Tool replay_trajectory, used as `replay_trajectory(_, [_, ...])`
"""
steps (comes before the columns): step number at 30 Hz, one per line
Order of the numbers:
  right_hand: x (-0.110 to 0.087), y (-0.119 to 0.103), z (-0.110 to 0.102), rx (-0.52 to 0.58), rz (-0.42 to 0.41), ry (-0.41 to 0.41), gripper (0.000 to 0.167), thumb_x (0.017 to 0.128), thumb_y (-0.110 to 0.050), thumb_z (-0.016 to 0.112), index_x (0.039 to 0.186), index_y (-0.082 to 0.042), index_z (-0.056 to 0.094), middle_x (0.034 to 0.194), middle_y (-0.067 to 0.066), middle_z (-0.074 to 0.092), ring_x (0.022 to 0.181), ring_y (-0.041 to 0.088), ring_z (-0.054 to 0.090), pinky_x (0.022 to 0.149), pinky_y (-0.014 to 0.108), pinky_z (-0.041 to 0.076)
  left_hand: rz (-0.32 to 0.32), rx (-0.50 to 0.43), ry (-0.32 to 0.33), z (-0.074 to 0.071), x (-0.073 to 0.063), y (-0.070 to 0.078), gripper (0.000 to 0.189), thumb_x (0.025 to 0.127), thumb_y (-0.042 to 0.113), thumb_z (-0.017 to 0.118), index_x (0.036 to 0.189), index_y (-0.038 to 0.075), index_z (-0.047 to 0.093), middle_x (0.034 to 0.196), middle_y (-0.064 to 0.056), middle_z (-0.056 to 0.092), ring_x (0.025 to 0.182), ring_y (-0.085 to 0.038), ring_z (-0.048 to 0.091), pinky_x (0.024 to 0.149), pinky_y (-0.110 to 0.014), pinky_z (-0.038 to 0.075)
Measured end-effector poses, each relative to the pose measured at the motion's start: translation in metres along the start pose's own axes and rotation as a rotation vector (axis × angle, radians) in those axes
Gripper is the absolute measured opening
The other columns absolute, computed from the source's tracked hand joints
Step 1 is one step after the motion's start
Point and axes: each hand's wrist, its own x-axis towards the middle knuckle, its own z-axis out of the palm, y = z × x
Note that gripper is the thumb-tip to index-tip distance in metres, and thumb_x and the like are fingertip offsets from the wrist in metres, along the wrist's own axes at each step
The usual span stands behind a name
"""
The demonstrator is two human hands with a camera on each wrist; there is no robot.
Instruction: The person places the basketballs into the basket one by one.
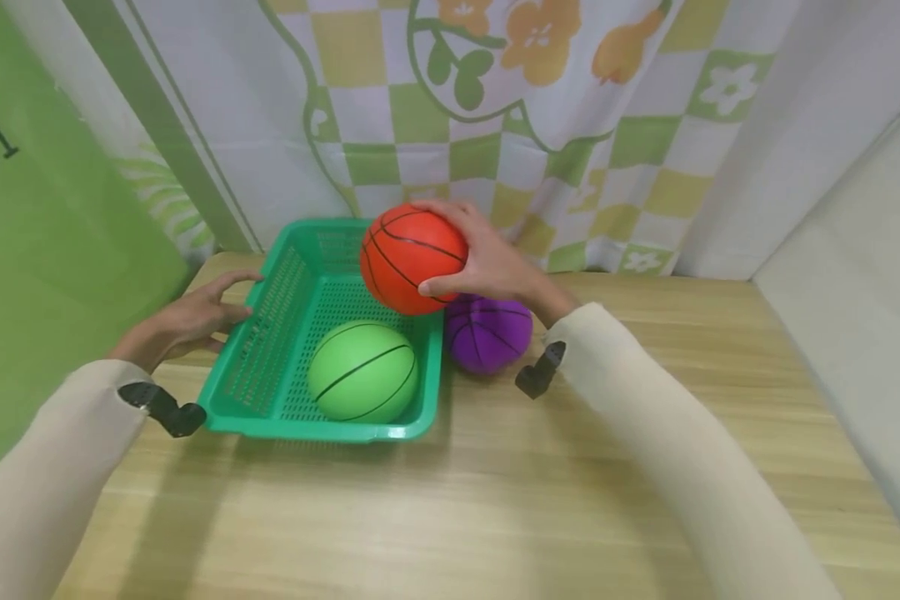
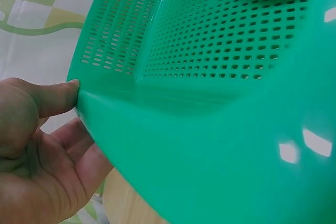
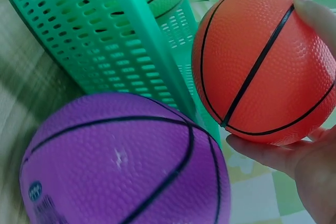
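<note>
A small orange-red toy basketball [image 1: 401, 262] is held in my right hand [image 1: 487, 258], thumb on the near side and fingers over the far side. It hangs over the right rim of a green plastic basket [image 1: 228, 387]. At the basket's left rim is my left hand [image 1: 191, 318], gripping the edge; in the left wrist view a fingertip lies on the rim and other fingers [image 2: 86, 156] pass beneath it. Inside the basket, a light green basketball [image 1: 363, 371] rests near the front right corner. Just outside the right wall sits a purple basketball [image 3: 121, 166], partly under the orange-red one in the head view.
The basket stands on a light wooden table [image 1: 495, 500]. A checked, flower-patterned curtain [image 1: 480, 158] hangs right behind it. Green fabric [image 1: 60, 250] with dark letters is at the left, and a pale wall [image 1: 862, 250] bounds the right side.
</note>
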Motion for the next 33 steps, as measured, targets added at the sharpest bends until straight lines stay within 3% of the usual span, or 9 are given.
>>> replay_trajectory(9, [0.014,0.001,0.018,-0.027,-0.025,-0.030,0.093,0.068,-0.034,0.090,0.149,-0.036,0.044,0.140,0.007,0.038,0.118,0.025,0.051,0.086,0.041,0.054,-0.012,-0.035,0.001,0.000,0.002,-0.002,0.066,0.107,0.005,0.039,0.161,0.019,0.004,0.138,-0.039,0.042,0.107,-0.035,0.064,0.085,-0.055,0.055])
replay_trajectory(21, [0.025,-0.001,0.028,-0.093,-0.025,-0.079,0.095,0.069,-0.034,0.091,0.151,-0.034,0.042,0.142,0.007,0.038,0.117,0.026,0.052,0.087,0.041,0.054,-0.007,-0.014,-0.001,0.000,0.003,-0.002,0.066,0.107,0.005,0.039,0.161,0.020,0.004,0.142,-0.041,0.038,0.116,-0.042,0.057,0.087,-0.054,0.054])
replay_trajectory(29, [0.038,-0.004,0.036,-0.139,0.019,-0.135,0.092,0.072,-0.037,0.089,0.151,-0.032,0.041,0.147,0.010,0.035,0.112,0.028,0.055,0.086,0.045,0.053,-0.008,0.011,0.007,-0.003,0.001,0.001,0.065,0.107,0.004,0.039,0.161,0.019,0.005,0.146,-0.041,0.032,0.121,-0.048,0.053,0.086,-0.054,0.054])
replay_trajectory(33, [0.043,-0.006,0.042,-0.165,0.060,-0.138,0.092,0.073,-0.036,0.089,0.151,-0.033,0.040,0.149,0.012,0.030,0.115,0.032,0.054,0.088,0.047,0.052,-0.013,-0.002,0.004,-0.003,0.001,0.002,0.066,0.107,0.004,0.038,0.161,0.020,0.004,0.143,-0.041,0.036,0.117,-0.044,0.057,0.086,-0.054,0.055])
